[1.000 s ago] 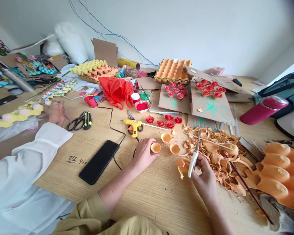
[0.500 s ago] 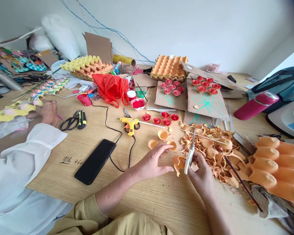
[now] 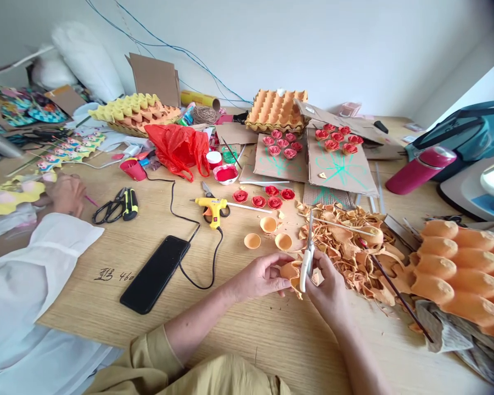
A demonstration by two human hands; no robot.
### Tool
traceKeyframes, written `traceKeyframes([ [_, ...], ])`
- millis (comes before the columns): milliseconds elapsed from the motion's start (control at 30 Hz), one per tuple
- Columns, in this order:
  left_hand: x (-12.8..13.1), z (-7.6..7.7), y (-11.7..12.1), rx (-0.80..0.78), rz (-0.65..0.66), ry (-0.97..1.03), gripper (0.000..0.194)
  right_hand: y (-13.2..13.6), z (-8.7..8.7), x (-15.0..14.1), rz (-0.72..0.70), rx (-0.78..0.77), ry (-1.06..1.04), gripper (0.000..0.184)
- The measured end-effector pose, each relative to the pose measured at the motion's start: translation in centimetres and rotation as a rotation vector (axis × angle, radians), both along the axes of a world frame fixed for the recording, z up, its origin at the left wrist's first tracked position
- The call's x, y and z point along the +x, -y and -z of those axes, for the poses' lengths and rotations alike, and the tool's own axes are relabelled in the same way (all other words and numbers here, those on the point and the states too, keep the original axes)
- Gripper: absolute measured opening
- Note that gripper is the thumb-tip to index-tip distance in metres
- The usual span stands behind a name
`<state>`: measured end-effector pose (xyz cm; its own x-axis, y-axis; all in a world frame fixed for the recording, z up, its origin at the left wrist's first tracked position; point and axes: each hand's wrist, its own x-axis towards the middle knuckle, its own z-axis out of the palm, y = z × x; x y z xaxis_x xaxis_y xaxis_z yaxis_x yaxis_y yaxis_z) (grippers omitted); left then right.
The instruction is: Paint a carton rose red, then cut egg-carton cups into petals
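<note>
Between finger and thumb of my left hand (image 3: 263, 278) is an orange egg-carton cup (image 3: 290, 271) with a ragged edge. My right hand (image 3: 328, 288) is closed around white-handled scissors (image 3: 306, 269), whose blades point away from me and look shut or nearly so. The scissors' handle stands right beside the cup and partly covers it. Just beyond my left hand, three trimmed cups (image 3: 283, 241) sit on the table. A heap of orange carton scraps (image 3: 346, 252) lies beyond my right hand.
A yellow glue gun (image 3: 214, 210) with its cord and a black phone (image 3: 154, 274) lie left. Red paper-like roses (image 3: 275, 202) rest near cardboard sheets (image 3: 340, 170). An orange egg carton (image 3: 456, 269) stands right. A co-worker's hand (image 3: 68, 195) works at far left.
My left hand has moved from reaching near the loose cups down to the ragged cup and taken hold of it. The scissors stay in my right hand. The view has shifted slightly.
</note>
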<state>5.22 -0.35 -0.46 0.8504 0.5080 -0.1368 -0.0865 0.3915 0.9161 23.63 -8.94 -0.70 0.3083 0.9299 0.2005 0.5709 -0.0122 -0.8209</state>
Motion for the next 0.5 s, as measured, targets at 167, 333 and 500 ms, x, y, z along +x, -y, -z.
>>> traceKeyframes([
  [167,-0.1,-0.2,0.3,0.007,-0.056,0.019,0.051,0.1,-0.4,-0.3,-0.002,0.012,-0.119,0.028],
  [333,-0.4,-1.0,0.0,-0.053,-0.146,0.114,0.055,0.1,-0.7,-0.2,0.039,0.007,-0.278,0.032],
  [500,-0.5,-1.1,-0.2,-0.074,-0.161,0.154,0.060,0.2,-0.8,-0.3,0.017,0.002,-0.365,0.036],
])
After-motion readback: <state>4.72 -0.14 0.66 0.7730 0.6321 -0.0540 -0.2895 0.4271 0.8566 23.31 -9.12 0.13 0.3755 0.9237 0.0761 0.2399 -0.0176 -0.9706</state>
